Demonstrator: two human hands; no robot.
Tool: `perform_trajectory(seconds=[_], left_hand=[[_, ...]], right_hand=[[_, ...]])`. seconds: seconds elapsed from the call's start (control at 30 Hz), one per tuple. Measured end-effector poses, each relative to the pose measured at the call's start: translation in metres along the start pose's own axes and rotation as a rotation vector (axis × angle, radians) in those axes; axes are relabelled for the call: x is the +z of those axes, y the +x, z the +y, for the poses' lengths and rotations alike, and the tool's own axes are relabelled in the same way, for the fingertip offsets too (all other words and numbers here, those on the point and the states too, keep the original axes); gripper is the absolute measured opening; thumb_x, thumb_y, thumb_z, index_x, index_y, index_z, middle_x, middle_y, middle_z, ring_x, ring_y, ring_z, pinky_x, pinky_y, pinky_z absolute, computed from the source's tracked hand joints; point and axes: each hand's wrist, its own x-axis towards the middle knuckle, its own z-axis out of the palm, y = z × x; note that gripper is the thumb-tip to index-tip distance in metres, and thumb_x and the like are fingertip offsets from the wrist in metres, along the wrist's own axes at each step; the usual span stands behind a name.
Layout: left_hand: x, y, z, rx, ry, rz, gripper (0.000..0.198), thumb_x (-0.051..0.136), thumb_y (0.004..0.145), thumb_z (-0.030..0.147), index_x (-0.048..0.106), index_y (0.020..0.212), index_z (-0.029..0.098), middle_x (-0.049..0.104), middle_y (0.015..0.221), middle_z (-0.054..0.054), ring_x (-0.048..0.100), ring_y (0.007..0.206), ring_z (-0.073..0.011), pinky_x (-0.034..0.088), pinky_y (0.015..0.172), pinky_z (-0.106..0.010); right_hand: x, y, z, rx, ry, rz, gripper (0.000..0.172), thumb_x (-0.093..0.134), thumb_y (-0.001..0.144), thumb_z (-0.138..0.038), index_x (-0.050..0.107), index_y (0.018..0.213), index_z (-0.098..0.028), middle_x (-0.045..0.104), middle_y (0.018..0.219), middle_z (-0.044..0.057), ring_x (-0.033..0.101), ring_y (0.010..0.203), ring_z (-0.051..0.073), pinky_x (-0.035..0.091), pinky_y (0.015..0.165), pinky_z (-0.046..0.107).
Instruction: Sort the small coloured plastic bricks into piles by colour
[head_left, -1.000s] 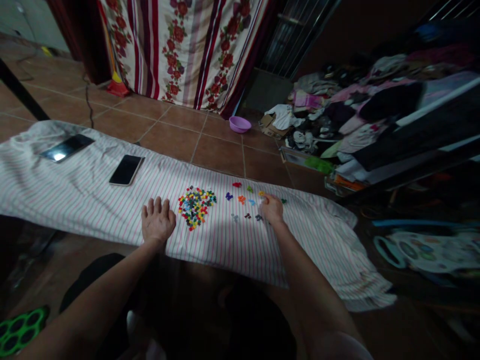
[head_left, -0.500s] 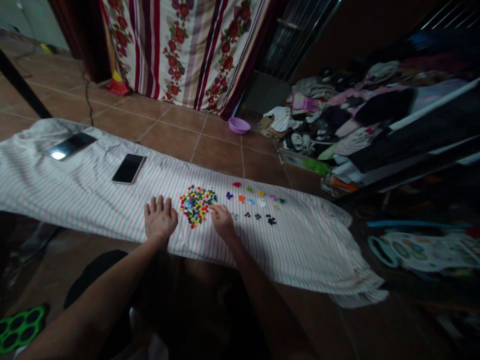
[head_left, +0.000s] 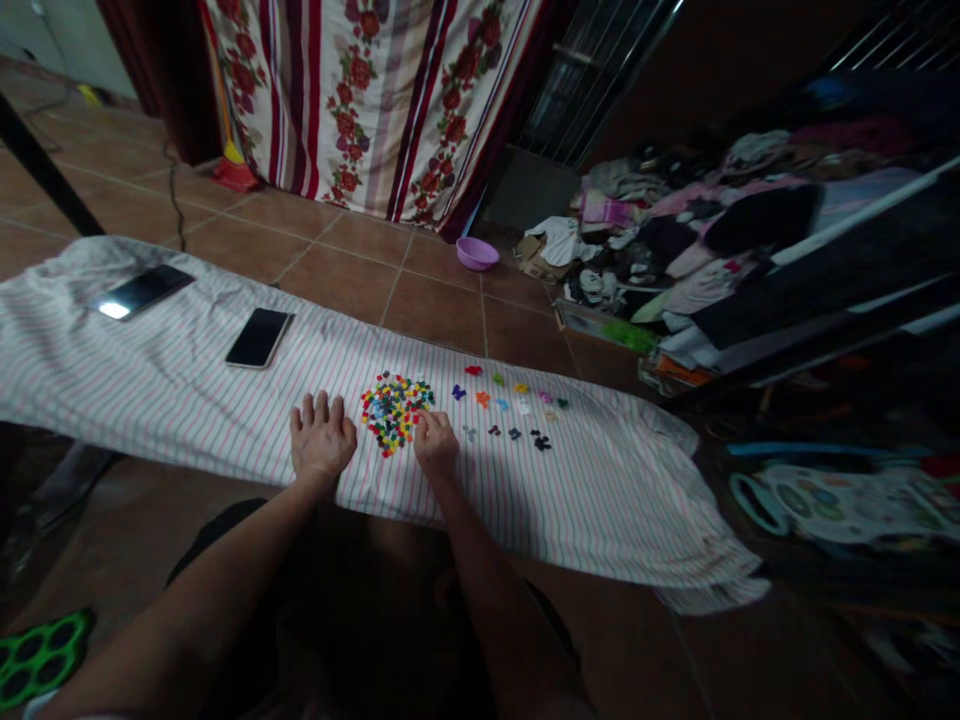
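On the cloth (head_left: 150,390), the pile of pieces (head_left: 394,410) lies between my left hand (head_left: 322,442) and right hand (head_left: 436,447). Separate pieces (head_left: 510,405) lie right of it, a phone (head_left: 258,337) behind-left.

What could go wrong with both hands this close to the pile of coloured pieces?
1. The right hand sits at the right edge of the pile; a sweep could knock pieces into the small clusters just beyond.
2. The left hand lies flat on the striped cloth; dragging it might wrinkle the loose cloth and shift everything, the phone too.
3. Dim light, tiny pieces: colours may be misjudged.
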Motion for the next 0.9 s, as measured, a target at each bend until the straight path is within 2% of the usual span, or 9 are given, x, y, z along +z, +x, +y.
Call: perform_trajectory(seconds=[0.27, 0.67, 0.9], left_hand=[[0.0004, -0.0001, -0.0008, 0.017, 0.042, 0.008, 0.051, 0.034, 0.092, 0.033, 0.055, 0.134, 0.016, 0.048, 0.145, -0.016, 0.034, 0.140, -0.0349, 0.025, 0.113, -0.053], [0.0019, 0.0008, -0.0010, -0.001, 0.039, -0.001, 0.051, 0.035, 0.091, 0.034, 0.055, 0.135, 0.016, 0.049, 0.145, -0.015, 0.037, 0.139, -0.0348, 0.025, 0.113, -0.052], [-0.0001, -0.0001, 0.0001, -0.007, 0.030, 0.014, 0.051, 0.036, 0.090, 0.034, 0.057, 0.133, 0.017, 0.050, 0.145, -0.014, 0.037, 0.138, -0.0336, 0.025, 0.114, -0.051]], right_hand=[[-0.0023, -0.0001, 0.0001, -0.005, 0.049, -0.025, 0.032, 0.045, 0.091, -0.019, 0.072, 0.109, -0.022, 0.063, 0.096, 0.005, 0.061, 0.089, 0.015, 0.045, 0.082, 0.022], [-0.0041, 0.0010, -0.0003, 0.055, 0.111, -0.063, 0.026, 0.046, 0.091, -0.020, 0.070, 0.101, -0.022, 0.065, 0.099, 0.003, 0.063, 0.086, 0.013, 0.046, 0.081, 0.022], [-0.0066, 0.0010, -0.0024, 0.038, 0.118, -0.100, 0.031, 0.047, 0.090, -0.017, 0.071, 0.106, -0.027, 0.066, 0.103, 0.001, 0.062, 0.095, 0.015, 0.046, 0.082, 0.022]])
